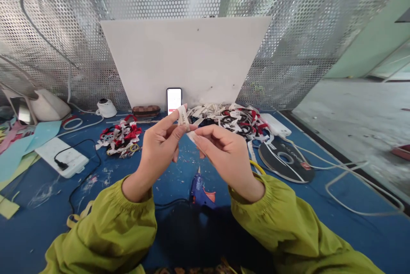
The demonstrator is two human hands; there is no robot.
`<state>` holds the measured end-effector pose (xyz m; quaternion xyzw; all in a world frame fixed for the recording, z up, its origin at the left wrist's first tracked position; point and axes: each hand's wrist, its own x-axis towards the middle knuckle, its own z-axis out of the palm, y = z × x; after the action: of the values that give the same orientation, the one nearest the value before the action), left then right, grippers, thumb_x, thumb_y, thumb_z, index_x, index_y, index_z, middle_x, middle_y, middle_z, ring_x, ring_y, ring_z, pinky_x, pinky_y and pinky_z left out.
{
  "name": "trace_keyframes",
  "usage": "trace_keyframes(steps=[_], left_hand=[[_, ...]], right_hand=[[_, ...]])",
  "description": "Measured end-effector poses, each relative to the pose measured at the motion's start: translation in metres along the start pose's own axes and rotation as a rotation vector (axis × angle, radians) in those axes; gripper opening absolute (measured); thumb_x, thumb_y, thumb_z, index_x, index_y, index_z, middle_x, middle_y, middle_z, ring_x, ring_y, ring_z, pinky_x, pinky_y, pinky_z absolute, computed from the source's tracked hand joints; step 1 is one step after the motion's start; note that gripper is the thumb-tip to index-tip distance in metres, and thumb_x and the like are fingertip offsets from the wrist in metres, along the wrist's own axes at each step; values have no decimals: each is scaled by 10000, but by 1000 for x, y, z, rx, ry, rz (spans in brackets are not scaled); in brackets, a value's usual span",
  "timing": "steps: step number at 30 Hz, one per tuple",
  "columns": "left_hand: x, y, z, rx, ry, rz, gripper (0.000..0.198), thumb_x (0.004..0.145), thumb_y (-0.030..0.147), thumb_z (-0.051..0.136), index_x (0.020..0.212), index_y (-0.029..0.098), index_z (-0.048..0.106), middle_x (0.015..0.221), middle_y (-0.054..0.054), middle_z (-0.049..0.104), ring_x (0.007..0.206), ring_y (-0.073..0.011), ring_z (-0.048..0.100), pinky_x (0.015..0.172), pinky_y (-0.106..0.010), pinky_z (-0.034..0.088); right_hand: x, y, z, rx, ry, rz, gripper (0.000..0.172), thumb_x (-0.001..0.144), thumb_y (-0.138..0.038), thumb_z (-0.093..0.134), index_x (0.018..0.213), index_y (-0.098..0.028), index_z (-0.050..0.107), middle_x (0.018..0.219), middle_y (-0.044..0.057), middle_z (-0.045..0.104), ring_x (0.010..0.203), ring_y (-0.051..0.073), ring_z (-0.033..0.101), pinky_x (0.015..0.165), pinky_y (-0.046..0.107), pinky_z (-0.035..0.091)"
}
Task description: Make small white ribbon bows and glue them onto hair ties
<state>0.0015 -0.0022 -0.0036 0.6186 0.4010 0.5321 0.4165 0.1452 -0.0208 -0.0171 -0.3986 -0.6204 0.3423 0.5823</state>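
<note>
A short white ribbon with dark printed letters [183, 121] is held up between my two hands over the middle of the table. My left hand [156, 148] pinches its printed part between thumb and forefinger. Lower down and to the right, the fingers of my right hand [229, 150] are closed on the ribbon's other end. Below the hands lies a blue hot glue gun [199, 190] with an orange trigger, its nozzle pointing away from me. What lies inside the curled fingers is partly hidden.
Behind my hands are a lit phone [174, 98], a heap of ribbon pieces [221, 116] and a smaller red-and-white heap [123, 137]. A black reel [283, 158] and loose white cable [333, 188] lie right. A white power strip [68, 158] lies left; a white board [188, 56] stands behind.
</note>
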Motion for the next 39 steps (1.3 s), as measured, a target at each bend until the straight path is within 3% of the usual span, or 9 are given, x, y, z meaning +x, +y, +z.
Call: trace_keyframes(steps=[7, 13, 20, 27, 32, 36, 39], left_hand=[[0, 1, 1, -20, -26, -23, 447, 856, 304, 627, 1293, 216, 591, 876, -50, 756, 296, -20, 401, 286, -179, 329], [-1, -1, 1, 41, -59, 7, 413, 855, 292, 632, 1262, 223, 620, 494, 67, 544, 300, -46, 415, 298, -173, 319], [-3, -5, -2, 175, -88, 42, 373, 874, 284, 603, 1238, 214, 641, 444, 66, 509, 307, -77, 452, 337, -203, 350], [-2, -6, -5, 251, -159, 82, 370, 871, 278, 601, 1234, 223, 643, 428, 59, 554, 309, -98, 480, 383, -218, 378], [-3, -6, -6, 352, -159, 180, 458, 822, 172, 580, 1278, 201, 607, 600, 23, 660, 369, -79, 471, 391, -203, 360], [-4, -5, -3, 429, -81, 248, 426, 777, 162, 608, 1199, 146, 663, 601, 1, 664, 398, -69, 413, 403, -207, 315], [-4, -4, -2, 426, -18, 258, 345, 767, 156, 619, 1097, 151, 720, 528, 18, 615, 405, -69, 370, 414, -212, 301]], right_hand=[[0, -1, -1, 23, -8, 2, 78, 800, -240, 658, 766, -177, 688, 568, -40, 588, 459, 70, 505, 450, 208, 432], [4, -1, -2, 185, -5, 160, 138, 771, -306, 686, 799, -171, 687, 551, -41, 591, 438, 66, 486, 390, 191, 387], [8, 0, -6, 436, 2, 272, 161, 705, -260, 744, 811, -174, 659, 573, -40, 633, 468, 66, 529, 437, 183, 439], [10, 0, -12, 495, -36, 336, 119, 698, -249, 744, 792, -181, 717, 655, -3, 697, 508, 76, 563, 454, 196, 451], [12, -1, -14, 530, -104, 295, 93, 718, -192, 693, 798, -184, 740, 735, 9, 732, 550, 89, 608, 549, 236, 520], [12, 1, -16, 465, -166, 259, 139, 713, -195, 710, 848, -190, 740, 758, 15, 740, 589, 113, 637, 582, 263, 543], [10, 1, -16, 361, -133, 194, 102, 710, -237, 744, 803, -198, 729, 695, 1, 718, 571, 114, 622, 533, 247, 520]])
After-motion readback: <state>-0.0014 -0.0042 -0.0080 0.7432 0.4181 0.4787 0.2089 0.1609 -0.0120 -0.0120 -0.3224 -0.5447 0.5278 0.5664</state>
